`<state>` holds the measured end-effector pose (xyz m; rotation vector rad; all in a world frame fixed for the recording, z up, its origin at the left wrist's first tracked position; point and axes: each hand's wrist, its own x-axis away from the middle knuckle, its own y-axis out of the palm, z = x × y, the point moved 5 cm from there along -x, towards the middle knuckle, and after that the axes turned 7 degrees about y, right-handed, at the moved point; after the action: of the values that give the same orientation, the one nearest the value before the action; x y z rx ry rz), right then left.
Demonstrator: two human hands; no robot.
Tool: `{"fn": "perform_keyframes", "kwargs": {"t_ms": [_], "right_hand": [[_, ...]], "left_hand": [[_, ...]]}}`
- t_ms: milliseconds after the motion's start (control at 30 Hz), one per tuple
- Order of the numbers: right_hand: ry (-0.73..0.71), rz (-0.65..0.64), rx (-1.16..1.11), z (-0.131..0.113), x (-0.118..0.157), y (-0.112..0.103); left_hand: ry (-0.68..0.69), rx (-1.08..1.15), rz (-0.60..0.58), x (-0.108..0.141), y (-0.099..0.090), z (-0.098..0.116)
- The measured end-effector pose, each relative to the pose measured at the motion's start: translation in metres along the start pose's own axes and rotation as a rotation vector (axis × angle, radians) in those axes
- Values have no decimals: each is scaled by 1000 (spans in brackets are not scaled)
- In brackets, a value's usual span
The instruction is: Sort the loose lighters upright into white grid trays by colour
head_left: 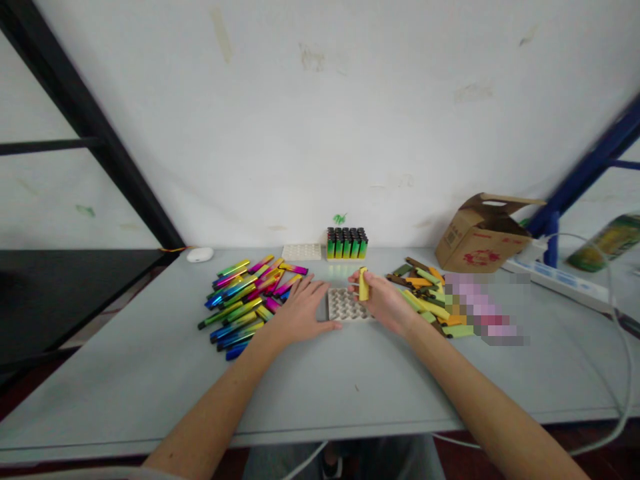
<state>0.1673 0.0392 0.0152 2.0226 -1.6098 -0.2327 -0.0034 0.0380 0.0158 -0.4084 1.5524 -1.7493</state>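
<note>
My right hand (381, 299) pinches a yellow lighter (364, 285) upright over the right part of a white grid tray (345, 305). Rows of small pockets cover the tray; the part under my right hand is hidden. My left hand (303, 313) lies with fingers spread at the tray's left side, with nothing held in it. Beneath and left of that hand spreads a pile of shiny rainbow-coloured lighters (240, 310). To the right of my right hand lies a heap of matte lighters (430, 303) in yellow, orange, green and brown.
Against the wall, green-yellow lighters (347, 244) with black tops stand in rows beside another white tray (301, 252). A brown cardboard box (483, 237) stands open at the back right, near a power strip (560, 280). A white case (200, 255) sits back left. A cable (627, 373) hangs at right.
</note>
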Motion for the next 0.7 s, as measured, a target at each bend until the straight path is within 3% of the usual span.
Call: {"fn": "perform_keyframes", "kwargs": {"t_ms": [267,533,700], "right_hand": [[-126,-15,129,-8,0,-1],[-375,1,649,-11,-22,8],[-446,-28,807,-8,-38,13]], "left_hand": [[5,-49,-18,4,4,-9],[-4,-38,-20,2,4,-9],[-12,-22,-14,2,5,-11]]}}
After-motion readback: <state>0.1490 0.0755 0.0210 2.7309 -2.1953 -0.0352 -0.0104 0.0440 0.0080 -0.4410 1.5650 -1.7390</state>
